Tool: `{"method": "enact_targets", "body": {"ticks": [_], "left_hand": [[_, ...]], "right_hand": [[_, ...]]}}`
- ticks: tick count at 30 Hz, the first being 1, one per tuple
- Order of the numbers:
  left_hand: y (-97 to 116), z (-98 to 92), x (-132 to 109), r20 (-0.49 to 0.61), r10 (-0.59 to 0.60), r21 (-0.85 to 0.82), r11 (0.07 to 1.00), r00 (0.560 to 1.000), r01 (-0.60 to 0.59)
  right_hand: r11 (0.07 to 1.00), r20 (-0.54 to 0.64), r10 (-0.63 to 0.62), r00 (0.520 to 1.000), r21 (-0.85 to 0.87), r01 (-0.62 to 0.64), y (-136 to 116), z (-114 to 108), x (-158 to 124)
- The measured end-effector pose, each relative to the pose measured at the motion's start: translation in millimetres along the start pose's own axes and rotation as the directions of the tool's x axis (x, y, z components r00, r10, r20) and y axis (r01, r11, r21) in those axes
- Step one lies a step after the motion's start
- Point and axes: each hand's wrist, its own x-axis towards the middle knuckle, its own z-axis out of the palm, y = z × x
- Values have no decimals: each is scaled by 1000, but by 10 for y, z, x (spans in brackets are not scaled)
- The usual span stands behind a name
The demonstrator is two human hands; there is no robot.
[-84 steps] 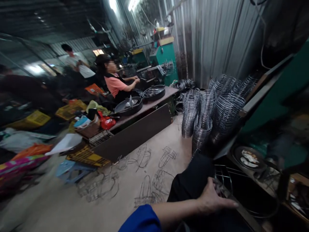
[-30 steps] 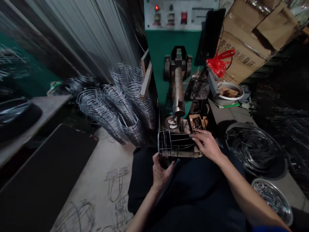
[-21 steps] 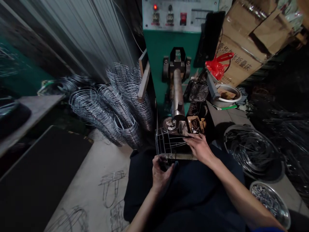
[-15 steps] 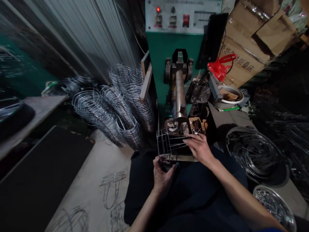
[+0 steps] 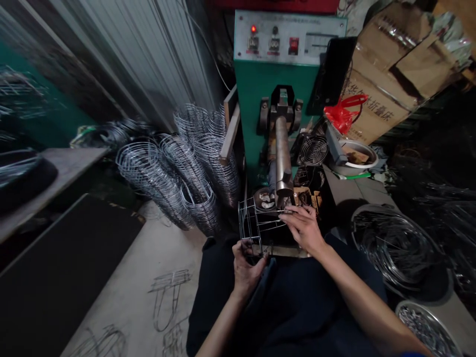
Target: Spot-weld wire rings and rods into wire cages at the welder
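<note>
A wire rack (image 5: 250,218) of thin metal rods is held just above my lap, below the metal arm (image 5: 283,153) of a green machine (image 5: 256,79). My left hand (image 5: 247,265) is closed round the rack's near lower corner. The fingers of my right hand (image 5: 303,228) pinch its long wires at the right end, close under the arm's tip. Whether the wires touch the tip I cannot tell. Behind my right fingers lies a small cardboard box (image 5: 316,201) with metal parts.
Tall stacks of wire rings (image 5: 201,203) stand left of the machine. Finished-looking wire frames (image 5: 169,292) lie on the floor. To the right are a tub of bent wires (image 5: 394,248) and a bowl of small metal pieces (image 5: 424,325). A grey bar (image 5: 229,136) juts out beside the machine.
The view has tilted up slightly, so the machine sits lower in it. The rack's right end has come nearer the tip of the metal arm, both hands keeping their hold.
</note>
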Motion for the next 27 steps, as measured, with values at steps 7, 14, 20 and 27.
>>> {"method": "enact_targets", "body": {"ticks": [7, 14, 20, 27], "left_hand": [[45, -33, 92, -26, 34, 5, 999, 999, -34], [92, -62, 79, -34, 37, 36, 999, 999, -36], [173, -115, 227, 17, -2, -13, 1000, 1000, 2], [68, -115, 462, 9, 86, 19, 996, 996, -86]], "right_hand": [[1000, -16, -4, 1000, -6, 4, 15, 63, 110], [994, -47, 91, 995, -48, -94, 30, 102, 57], [996, -98, 89, 991, -3, -90, 128, 54, 124], [996, -123, 83, 989, 45, -78, 197, 104, 231]]}}
